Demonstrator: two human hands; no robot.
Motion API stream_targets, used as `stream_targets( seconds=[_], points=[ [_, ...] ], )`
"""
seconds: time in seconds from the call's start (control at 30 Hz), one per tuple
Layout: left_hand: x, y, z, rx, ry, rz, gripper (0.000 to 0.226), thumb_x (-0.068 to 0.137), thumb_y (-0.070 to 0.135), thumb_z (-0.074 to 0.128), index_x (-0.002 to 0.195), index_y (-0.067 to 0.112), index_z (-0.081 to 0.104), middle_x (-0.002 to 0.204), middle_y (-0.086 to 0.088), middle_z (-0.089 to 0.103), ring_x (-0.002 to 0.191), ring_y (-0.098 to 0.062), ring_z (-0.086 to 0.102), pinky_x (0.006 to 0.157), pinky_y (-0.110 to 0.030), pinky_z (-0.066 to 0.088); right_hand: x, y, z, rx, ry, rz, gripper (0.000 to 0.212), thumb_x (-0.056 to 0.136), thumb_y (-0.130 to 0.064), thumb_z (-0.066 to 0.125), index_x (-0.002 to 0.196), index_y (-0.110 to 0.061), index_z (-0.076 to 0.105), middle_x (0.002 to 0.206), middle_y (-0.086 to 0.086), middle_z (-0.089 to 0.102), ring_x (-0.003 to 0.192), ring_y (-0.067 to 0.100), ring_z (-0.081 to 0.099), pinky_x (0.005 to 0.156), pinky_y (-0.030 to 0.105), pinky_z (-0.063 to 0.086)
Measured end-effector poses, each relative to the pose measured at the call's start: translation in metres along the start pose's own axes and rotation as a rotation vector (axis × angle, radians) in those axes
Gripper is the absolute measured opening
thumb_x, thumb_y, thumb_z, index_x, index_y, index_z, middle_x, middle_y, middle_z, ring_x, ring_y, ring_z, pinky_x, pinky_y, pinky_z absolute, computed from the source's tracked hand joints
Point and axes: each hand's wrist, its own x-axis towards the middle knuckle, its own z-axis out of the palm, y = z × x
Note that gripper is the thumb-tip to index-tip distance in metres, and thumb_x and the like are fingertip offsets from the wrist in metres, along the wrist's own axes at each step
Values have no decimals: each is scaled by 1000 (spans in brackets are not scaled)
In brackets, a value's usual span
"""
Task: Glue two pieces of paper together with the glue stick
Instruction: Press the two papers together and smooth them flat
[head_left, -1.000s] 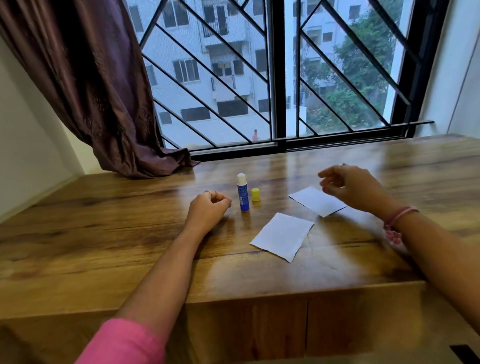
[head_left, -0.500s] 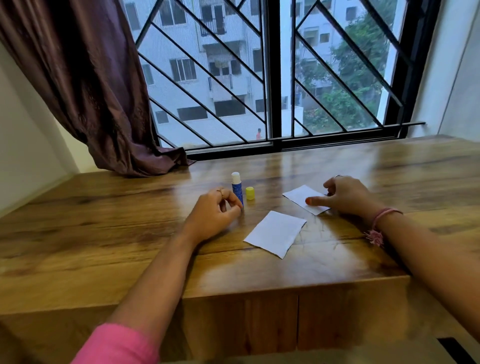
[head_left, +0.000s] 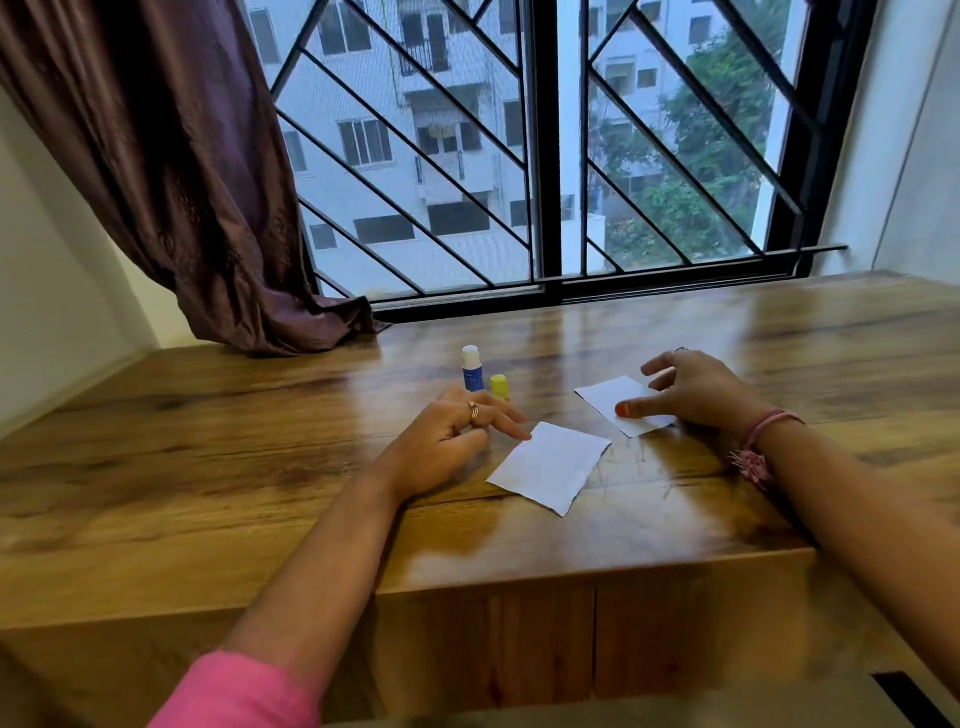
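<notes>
Two white paper pieces lie flat on the wooden table (head_left: 260, 467). My left hand (head_left: 447, 441) rests on the wood, its fingers stretched out with a fingertip at the far left corner of the near paper (head_left: 550, 467). Over the far paper (head_left: 613, 397) my right hand (head_left: 696, 389) hovers with spread fingers, the thumb tip down on the sheet. The blue glue stick (head_left: 471, 370) stands upright and uncapped just beyond my left hand. Its yellow cap (head_left: 499, 387) sits beside it on the right.
A barred window (head_left: 545, 156) runs along the table's far edge. A dark purple curtain (head_left: 171, 171) hangs at the back left and bunches on the tabletop. The table's front edge and cabinet doors (head_left: 519, 644) lie below my arms.
My left hand has uncurled from a fist near the glue stick and reached right to the near paper. My right hand came down onto the far paper, then spread its fingers.
</notes>
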Motion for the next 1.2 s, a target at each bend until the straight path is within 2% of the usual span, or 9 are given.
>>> stream_targets(
  seconds=[0.13,0.23,0.37,0.53,0.7,0.87,1.0,1.1,1.2],
  points=[
    [0,0,5,41,-87,-22,46,76,11,39,106,23,72,126,10,60,113,-4,39,94,-13,25,1,0,0,35,-24,6,70,57,-37,89,116,-13,59,99,4,62,90,20,60,69,27,42],
    [2,1,9,63,-179,-56,45,76,18,41,110,26,70,131,17,55,110,-12,37,94,-16,24,1,1,0,54,-26,-9,68,57,-34,89,114,-13,60,101,5,61,91,20,59,75,28,43],
    [2,4,9,123,-267,-84,46,78,25,41,116,30,66,133,25,50,109,-14,35,97,-21,25,0,1,1,70,-17,-46,64,56,-31,90,112,-15,61,102,7,59,93,21,58,78,29,44],
    [1,13,12,203,-275,-103,52,79,27,35,121,37,63,135,23,49,113,-12,33,102,-29,19,0,3,0,80,4,-60,54,55,-31,90,101,-20,65,101,3,58,91,18,56,74,27,39],
    [5,23,24,371,-292,-76,53,84,35,26,126,42,57,127,10,48,109,-6,29,98,-32,20,0,4,-2,71,5,-66,44,55,-30,90,91,-22,66,96,-1,56,93,16,55,76,27,39],
    [8,30,35,429,-247,-95,53,86,42,20,129,44,53,112,6,46,106,-11,30,87,-32,19,-1,3,-1,62,3,-69,45,56,-30,90,94,-21,68,87,-9,51,94,15,53,78,27,39],
    [12,38,48,435,-175,-123,61,84,52,14,126,40,57,94,4,38,93,-9,23,84,-33,17,-1,1,-1,50,15,-64,45,59,-30,89,98,-18,69,90,-6,51,94,16,52,78,27,39],
    [12,39,55,418,-107,-142,74,79,58,9,120,33,65,92,6,38,92,-8,23,87,-34,19,-3,-1,0,37,18,-62,43,63,-29,86,100,-15,70,97,1,53,93,17,52,77,27,38],
    [11,36,54,360,-50,-152,56,85,47,20,128,41,54,101,12,43,100,-8,28,88,-35,21,-3,-2,-2,54,12,-30,41,70,-23,82,107,-12,68,103,5,55,94,19,54,76,26,40]
  ],
)
